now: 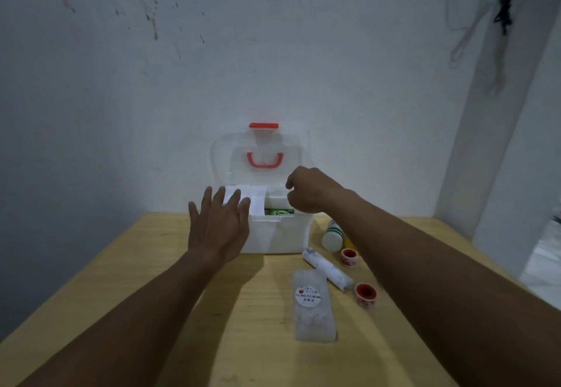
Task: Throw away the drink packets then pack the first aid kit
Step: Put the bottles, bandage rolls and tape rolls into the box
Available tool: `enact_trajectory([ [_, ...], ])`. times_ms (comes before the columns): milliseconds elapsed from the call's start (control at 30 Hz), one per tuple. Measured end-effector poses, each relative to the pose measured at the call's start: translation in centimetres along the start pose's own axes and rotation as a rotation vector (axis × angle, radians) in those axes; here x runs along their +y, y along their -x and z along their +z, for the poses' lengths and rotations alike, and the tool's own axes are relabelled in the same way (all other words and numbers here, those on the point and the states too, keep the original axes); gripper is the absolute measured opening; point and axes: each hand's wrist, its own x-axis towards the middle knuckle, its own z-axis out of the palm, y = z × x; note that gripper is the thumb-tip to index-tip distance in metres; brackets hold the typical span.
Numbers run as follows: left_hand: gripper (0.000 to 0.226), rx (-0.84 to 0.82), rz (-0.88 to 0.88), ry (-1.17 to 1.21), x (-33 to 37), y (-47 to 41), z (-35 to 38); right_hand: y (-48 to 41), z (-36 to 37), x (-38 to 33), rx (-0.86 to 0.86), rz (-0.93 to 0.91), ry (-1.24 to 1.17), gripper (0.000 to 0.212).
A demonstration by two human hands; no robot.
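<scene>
A white first aid kit box [279, 236] stands open at the table's far edge, its clear lid [261, 156] with a red handle leaning against the wall. Inside I see white packs [258, 201] and a green box [279, 212]. My left hand [217, 225] hovers flat, fingers spread, over the box's left front corner. My right hand [306, 189] is over the box's right side, fingers curled down into it; whether it holds anything is hidden. On the table to the right lie a cling film pack [312, 304], a bandage roll [328, 269], two red tape rolls [349, 256] [365, 294] and a white bottle [332, 235].
The wooden table [151, 280] stands in a corner, with a white wall behind it and another to the right. Black and white cables [504, 7] hang on the wall at upper right. A yellow item [348, 242] lies beside the bottle.
</scene>
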Motion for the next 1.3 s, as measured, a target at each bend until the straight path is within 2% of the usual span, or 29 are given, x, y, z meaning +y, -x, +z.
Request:
enact_trajectory([
  [267, 0.06, 0.023, 0.003, -0.067, 0.6, 1.6, -0.2, 7.7, -0.5, 0.1, -0.104, 0.039, 0.143, 0.043],
  [433, 0.061, -0.076, 0.004, -0.039, 1.0, 2.4, -0.5, 11.9, 0.8, -0.8, -0.083, 0.038, 0.178, 0.051],
  [567, 0.059, -0.149, -0.005, -0.057, 0.8, 2.2, -1.0, 14.7, 1.9, -1.9, -0.127, 0.028, 0.236, 0.037],
  [733, 0.058, -0.173, 0.003, -0.073, 0.9, 2.3, -1.1, 16.7, 3.1, -3.4, -0.184, 0.019, 0.353, 0.054],
  [833, 0.06, -0.172, 0.011, -0.068, 0.7, 2.1, -1.0, 17.1, 3.5, -3.5, -0.222, 0.006, 0.416, 0.045],
  [900, 0.061, -0.167, 0.019, -0.065, 0.6, 2.1, -0.9, 17.5, 3.5, -3.3, -0.223, -0.009, 0.375, 0.031],
  [1067, 0.06, -0.17, 0.018, -0.06, 0.7, 2.2, -1.2, 18.1, 2.3, -3.1, -0.149, 0.036, 0.174, 0.039],
  [1300, 0.057, -0.099, -0.018, -0.028, 1.2, 2.2, -1.8, 16.2, -4.2, -2.1, -0.044, 0.11, 0.038, 0.039],
])
